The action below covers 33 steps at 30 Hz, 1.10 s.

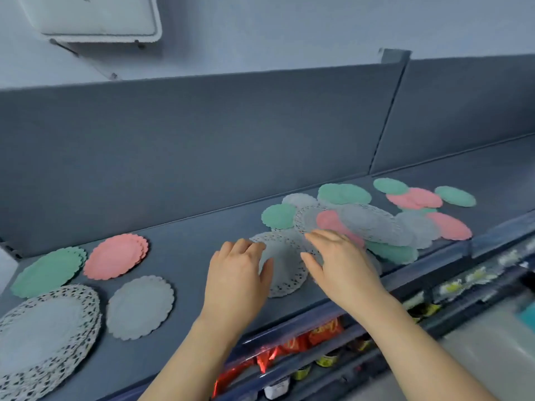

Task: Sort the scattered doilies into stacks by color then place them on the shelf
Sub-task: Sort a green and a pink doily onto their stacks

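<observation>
Left hand (237, 270) and right hand (338, 261) rest with relaxed fingers, gripping nothing, on a white lace doily (285, 267) on the shelf (197, 227), between sorted stacks (115, 256) and scattered doilies (376, 218).

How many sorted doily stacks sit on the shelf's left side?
4: green stack back left, pink stack beside it, large white lace stack front left, small white scalloped stack to its right. None seems hidden; the unsorted pile lies further right.
</observation>
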Tool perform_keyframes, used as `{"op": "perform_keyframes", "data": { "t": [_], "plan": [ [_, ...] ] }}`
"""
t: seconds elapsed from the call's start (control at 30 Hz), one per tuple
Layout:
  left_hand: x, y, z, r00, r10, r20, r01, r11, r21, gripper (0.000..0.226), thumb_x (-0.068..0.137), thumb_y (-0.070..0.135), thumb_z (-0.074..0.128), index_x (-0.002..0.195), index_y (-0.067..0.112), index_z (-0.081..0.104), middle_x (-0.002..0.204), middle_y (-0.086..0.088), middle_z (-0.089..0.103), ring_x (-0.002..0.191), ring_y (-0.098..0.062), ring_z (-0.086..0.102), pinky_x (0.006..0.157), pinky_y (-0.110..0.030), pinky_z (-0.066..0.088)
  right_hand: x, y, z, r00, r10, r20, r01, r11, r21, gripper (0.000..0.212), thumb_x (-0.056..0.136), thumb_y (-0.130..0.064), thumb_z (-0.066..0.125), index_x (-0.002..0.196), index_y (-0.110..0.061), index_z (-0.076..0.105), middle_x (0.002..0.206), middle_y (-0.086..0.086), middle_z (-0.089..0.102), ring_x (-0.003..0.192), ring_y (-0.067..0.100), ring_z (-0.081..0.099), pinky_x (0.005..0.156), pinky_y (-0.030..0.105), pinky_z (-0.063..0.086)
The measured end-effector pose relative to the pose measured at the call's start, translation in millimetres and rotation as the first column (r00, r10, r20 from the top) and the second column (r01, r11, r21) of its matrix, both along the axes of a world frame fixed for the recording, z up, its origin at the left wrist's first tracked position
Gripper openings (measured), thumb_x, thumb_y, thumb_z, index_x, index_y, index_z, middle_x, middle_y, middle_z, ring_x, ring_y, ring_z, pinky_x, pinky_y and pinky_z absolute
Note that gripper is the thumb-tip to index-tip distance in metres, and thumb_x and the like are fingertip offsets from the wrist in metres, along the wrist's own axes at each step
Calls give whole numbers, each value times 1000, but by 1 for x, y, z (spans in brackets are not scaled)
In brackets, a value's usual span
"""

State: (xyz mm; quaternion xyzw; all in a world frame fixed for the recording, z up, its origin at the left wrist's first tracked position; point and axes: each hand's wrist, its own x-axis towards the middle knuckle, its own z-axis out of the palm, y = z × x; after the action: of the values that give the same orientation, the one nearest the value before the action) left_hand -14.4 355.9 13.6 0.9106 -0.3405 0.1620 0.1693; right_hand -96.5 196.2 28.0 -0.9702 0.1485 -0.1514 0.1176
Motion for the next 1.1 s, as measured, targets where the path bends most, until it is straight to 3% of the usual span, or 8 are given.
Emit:
{"op": "perform_keyframes", "data": {
  "t": [0.27, 0.5, 0.73, 0.83, 0.97, 1.1],
  "plan": [
    [-46, -175, -10, 987, -156, -36, 153, 986, -69, 18, 80, 27, 63, 91, 15, 71, 88, -4, 71, 76, -29, 61, 68, -37, 52, -74, -160, -3, 988, -154, -33, 153, 988, -23, 37, 93, -32, 51, 125, -15, 58, 124, 1, 61, 116, 22, 52, 94, 35, 46],
    [-60, -290, -17, 973, -198, -121, 189, 979, -81, 27, 87, 32, 58, 105, 15, 68, 101, -6, 68, 92, -31, 57, 80, -38, 48, -104, -270, -10, 975, -212, -69, 211, 977, -18, 29, 92, -31, 51, 112, -14, 63, 120, -3, 62, 106, 22, 57, 83, 32, 48],
    [-32, -383, -21, 944, -235, -230, 220, 972, -87, 34, 91, 31, 51, 122, 19, 60, 114, -5, 65, 103, -28, 54, 88, -35, 45, -92, -353, -14, 967, -248, -62, 251, 966, 62, 36, 94, -29, 51, 127, -15, 57, 122, 2, 62, 112, 22, 56, 89, 34, 48],
    [-12, -421, -19, 933, -196, -302, 183, 981, -68, 38, 91, 32, 51, 125, 17, 57, 118, -6, 61, 108, -29, 52, 89, -37, 45, -77, -386, -17, 966, -246, -79, 253, 964, 87, 36, 94, -31, 51, 126, -17, 58, 121, 0, 62, 112, 20, 55, 87, 32, 47],
    [23, -459, -22, 929, -58, -366, 90, 994, 70, 42, 93, 35, 46, 129, 13, 49, 128, -10, 52, 115, -34, 44, 93, -39, 40, -50, -422, -20, 973, -205, -108, 218, 968, 121, 32, 94, -30, 51, 121, -16, 60, 118, -3, 63, 110, 19, 57, 84, 32, 48],
    [60, -481, -30, 901, 91, -424, 16, 970, 242, 54, 93, 43, 45, 139, 17, 35, 136, -11, 44, 124, -35, 38, 100, -43, 35, -19, -446, -20, 979, -126, -157, 149, 979, 143, 40, 95, -34, 50, 131, -17, 53, 134, -3, 55, 123, 16, 49, 96, 30, 42]
  ]
}}
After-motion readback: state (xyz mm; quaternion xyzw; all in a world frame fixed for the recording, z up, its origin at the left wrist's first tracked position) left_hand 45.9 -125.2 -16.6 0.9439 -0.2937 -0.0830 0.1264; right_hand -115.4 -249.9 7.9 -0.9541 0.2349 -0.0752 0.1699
